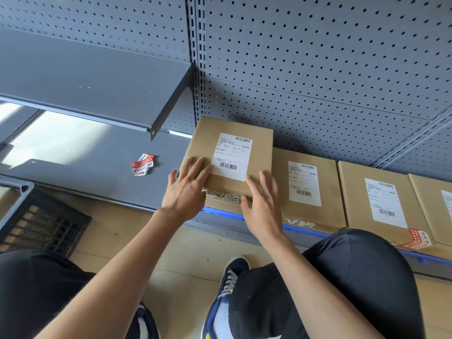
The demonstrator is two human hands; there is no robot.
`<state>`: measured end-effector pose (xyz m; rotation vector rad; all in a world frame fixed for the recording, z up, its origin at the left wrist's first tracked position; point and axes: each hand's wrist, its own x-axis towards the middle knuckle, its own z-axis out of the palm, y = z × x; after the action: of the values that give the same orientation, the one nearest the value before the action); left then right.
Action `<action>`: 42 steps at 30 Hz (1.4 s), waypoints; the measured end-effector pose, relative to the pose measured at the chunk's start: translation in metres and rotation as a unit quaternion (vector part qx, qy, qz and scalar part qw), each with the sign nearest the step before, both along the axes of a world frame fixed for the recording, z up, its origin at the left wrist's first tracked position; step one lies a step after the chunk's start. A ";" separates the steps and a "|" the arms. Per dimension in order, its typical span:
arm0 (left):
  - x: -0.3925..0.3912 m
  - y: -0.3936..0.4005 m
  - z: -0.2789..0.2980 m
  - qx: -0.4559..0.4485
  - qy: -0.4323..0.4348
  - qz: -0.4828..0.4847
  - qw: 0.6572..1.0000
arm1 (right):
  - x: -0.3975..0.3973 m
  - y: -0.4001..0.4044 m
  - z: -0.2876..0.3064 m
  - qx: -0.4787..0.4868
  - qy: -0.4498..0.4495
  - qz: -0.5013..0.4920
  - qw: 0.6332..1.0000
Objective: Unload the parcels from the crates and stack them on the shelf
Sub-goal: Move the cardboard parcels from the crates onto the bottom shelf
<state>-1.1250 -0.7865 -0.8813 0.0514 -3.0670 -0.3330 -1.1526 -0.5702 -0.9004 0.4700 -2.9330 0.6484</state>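
Two flat hands press the top parcel [230, 157]: left hand [187, 189] at its near-left corner, right hand [263, 206] at its near edge, fingers straight, on the grey shelf [97, 172] beside other parcels [308, 189]

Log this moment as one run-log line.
left hand: flat on parcel | right hand: flat on parcel | parcel: leftmost on shelf

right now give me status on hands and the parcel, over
Left hand and right hand open, flat on the brown cardboard parcel with a white label. Parcel on the grey metal shelf, leftmost in row. Crumpled red sticker lies left, apart.
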 end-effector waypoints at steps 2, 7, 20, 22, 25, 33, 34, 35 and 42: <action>-0.001 0.001 0.001 -0.012 -0.024 0.004 1.000 | 0.000 0.000 0.001 0.008 0.004 0.005 1.000; -0.002 0.002 0.011 -0.029 -0.047 -0.003 0.998 | -0.006 0.001 0.015 0.040 -0.024 0.024 0.999; 0.060 -0.001 0.072 -0.018 -0.012 0.132 0.991 | 0.000 -0.056 0.080 0.001 -0.056 0.117 0.992; 0.080 -0.015 0.081 -0.010 -0.012 0.164 0.986 | 0.007 -0.067 0.088 -0.001 -0.062 0.140 0.988; 0.113 -0.039 0.091 -0.019 -0.019 0.201 0.979 | 0.016 -0.083 0.095 -0.006 -0.066 0.155 0.986; 0.183 -0.089 0.108 -0.019 -0.016 0.281 0.959 | 0.065 -0.151 0.107 -0.013 -0.070 0.252 0.965; 0.194 -0.095 0.110 -0.021 -0.013 0.288 0.957 | 0.072 -0.162 0.109 -0.013 -0.067 0.267 0.961; 0.205 -0.101 0.112 -0.019 -0.008 0.296 0.955 | 0.080 -0.174 0.112 -0.012 -0.065 0.284 0.957; 0.296 -0.148 0.122 0.001 0.013 0.388 0.921 | 0.153 -0.255 0.128 -0.003 -0.059 0.399 0.915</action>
<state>-0.8287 -0.9350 -0.7595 1.1960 -2.7169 -0.2694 -0.9996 -0.8254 -0.7721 1.7172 -2.7536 0.7595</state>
